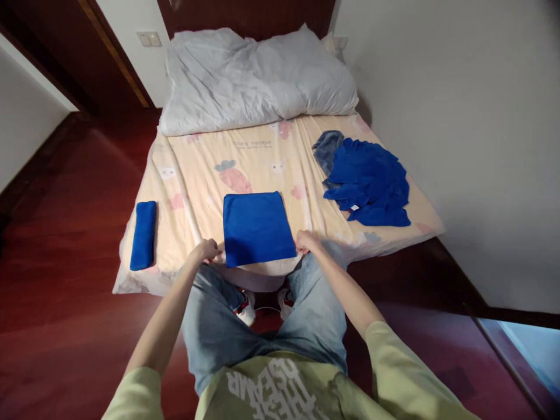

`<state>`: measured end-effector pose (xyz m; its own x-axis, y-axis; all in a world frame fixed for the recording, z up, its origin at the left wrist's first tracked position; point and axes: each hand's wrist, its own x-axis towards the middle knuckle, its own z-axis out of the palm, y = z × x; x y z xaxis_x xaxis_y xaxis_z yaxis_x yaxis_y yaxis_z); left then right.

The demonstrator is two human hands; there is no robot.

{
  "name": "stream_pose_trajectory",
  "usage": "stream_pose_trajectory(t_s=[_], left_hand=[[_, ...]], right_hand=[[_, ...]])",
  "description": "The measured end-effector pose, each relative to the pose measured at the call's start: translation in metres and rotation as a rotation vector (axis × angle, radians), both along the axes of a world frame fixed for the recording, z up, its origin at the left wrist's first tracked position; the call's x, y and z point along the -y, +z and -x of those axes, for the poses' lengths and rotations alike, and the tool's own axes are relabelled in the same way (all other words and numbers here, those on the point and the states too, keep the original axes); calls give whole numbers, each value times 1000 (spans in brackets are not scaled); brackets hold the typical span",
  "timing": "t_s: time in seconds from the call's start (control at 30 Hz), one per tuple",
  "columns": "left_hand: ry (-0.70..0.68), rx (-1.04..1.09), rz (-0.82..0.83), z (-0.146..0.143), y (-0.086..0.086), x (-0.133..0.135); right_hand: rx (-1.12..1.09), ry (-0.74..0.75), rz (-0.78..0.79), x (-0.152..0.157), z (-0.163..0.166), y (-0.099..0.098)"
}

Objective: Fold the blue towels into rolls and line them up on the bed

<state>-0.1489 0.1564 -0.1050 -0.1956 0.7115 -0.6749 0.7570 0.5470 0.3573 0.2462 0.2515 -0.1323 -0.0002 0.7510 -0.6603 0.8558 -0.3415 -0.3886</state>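
Observation:
A blue cloth [259, 228], folded to a near square, lies flat at the front edge of the bed. My left hand [207, 250] is just left of its near left corner, fingers curled together; what they pinch, if anything, is too small to make out. At the near right corner, my right hand [305, 241] has its fingers pinched on the cloth's edge. Farther left on the sheet rests a narrow folded blue cloth [143, 235]. A loose heap of blue cloths [370, 181] lies to the right, with a grey-blue cloth [327, 150] beside it.
The bed has a cream patterned sheet [196, 175]. A white quilt [258, 79] is bundled by the dark headboard [245, 16]. A white wall [459, 134] stands to the right, and reddish wood floor [65, 245] shows at left. My legs are against the bed's front edge.

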Motion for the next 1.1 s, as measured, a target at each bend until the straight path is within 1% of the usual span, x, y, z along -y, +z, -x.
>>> stream_pose_trajectory(t_s=[0.07, 0.17, 0.2, 0.23, 0.33, 0.4, 0.47, 0.53, 0.67, 0.77, 0.83, 0.97, 1.03, 1.1], left_hand=[[-23, -70, -165, 14, -4, -30], [-61, -127, -474, 30, -19, -80], [-74, -138, -550, 32, -26, -96], [-87, -143, -598, 33, -32, -112], [-125, -134, -640, 30, -50, -153], [-137, -83, -665, 28, -58, -176], [-115, 1, -675, 29, -63, -196], [-84, 81, -652, 33, -66, -209], [-5, 154, -614, 47, -70, -220], [51, 164, -669, 55, -72, -220], [80, 114, -730, 55, -73, -219], [192, 11, -857, 40, -78, -212], [262, -10, -942, 30, -82, -204], [328, -23, -997, 22, -85, -194]], right_hand=[[-1, 45, -162, -19, 9, 1], [-27, 96, -470, -59, 33, -2], [-28, 92, -540, -73, 42, -6], [-24, 73, -578, -88, 52, -11], [-24, -25, -609, -128, 73, -32], [-57, -74, -648, -149, 79, -46], [-102, -93, -679, -163, 79, -59], [-132, -90, -693, -171, 76, -68], [-147, -91, -726, -178, 70, -76], [-139, -90, -741, -178, 70, -79], [-136, -85, -769, -177, 72, -81], [-186, -76, -926, -169, 77, -86], [-211, -79, -1006, -164, 76, -87], [-218, -69, -1044, -160, 74, -86]])
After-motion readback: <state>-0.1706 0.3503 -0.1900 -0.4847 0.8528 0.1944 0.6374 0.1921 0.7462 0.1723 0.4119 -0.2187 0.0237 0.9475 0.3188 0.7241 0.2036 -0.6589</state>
